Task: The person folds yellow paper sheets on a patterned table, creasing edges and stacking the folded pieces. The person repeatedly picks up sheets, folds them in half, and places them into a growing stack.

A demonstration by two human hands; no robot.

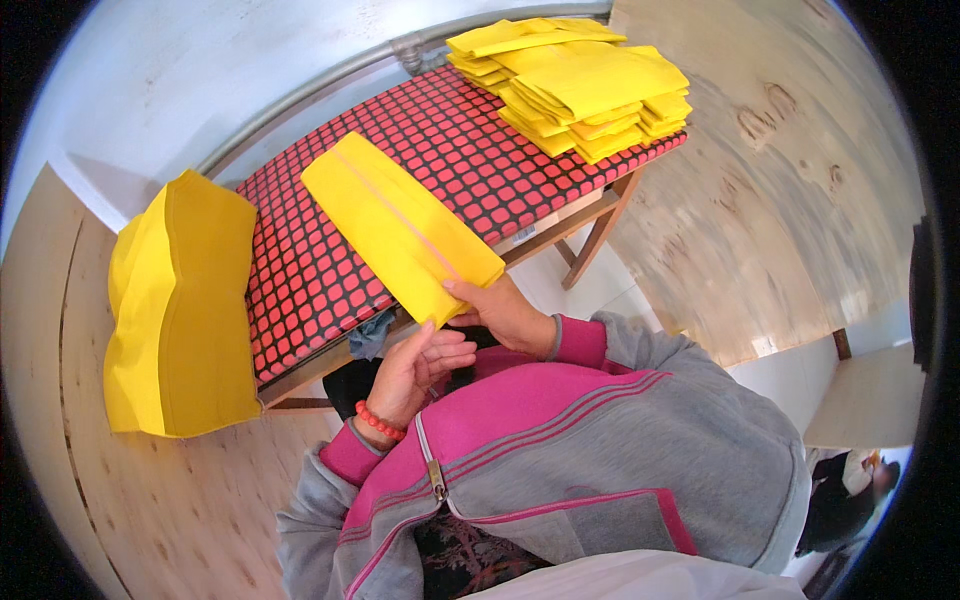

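A folded yellow fabric piece [395, 215] with a pale stripe along its length slants across the red-and-black patterned table top [300, 290]. My right hand [505, 312] grips its near end, thumb on top and the other fingers beneath. Close to that same end is my left hand [415, 370], palm turned up and fingers stretched out, with a red bead bracelet on the wrist. The left fingertips are near the fabric's lower corner; whether they touch it I cannot tell.
Several folded yellow fabric pieces [590, 85] are piled at the table's far right end. Larger yellow fabric [185, 310] hangs over the left end. A metal pipe [300, 90] runs along the wall behind. Wooden boards [760, 200] stand at the right, and another person [845, 500] shows at lower right.
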